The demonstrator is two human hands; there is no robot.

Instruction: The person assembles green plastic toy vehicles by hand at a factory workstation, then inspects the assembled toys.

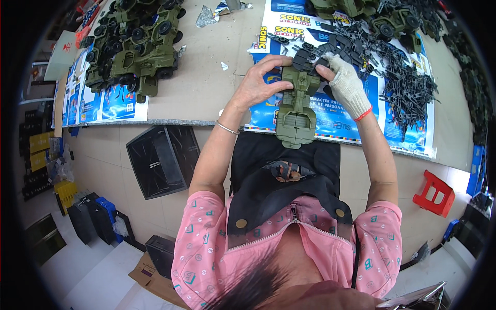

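Note:
An olive-green toy jeep (297,119) lies lengthwise in front of me, its near end jutting over the table edge. My left hand (263,80), bare with a bracelet at the wrist, is closed on the jeep's far left side, thumb and fingers against it. My right hand (345,85) wears a white knitted glove with bare thumb tip. It is closed at the jeep's far right corner, beside black plastic parts (307,56); its fingertips are hidden, so what they pinch cannot be made out.
Several green toy jeeps (137,62) are piled at the far left, more jeeps (392,23) at the far right. A heap of small black parts (411,90) lies right on blue printed sheets (330,113). Below stand a black crate (157,163) and a red stool (434,195).

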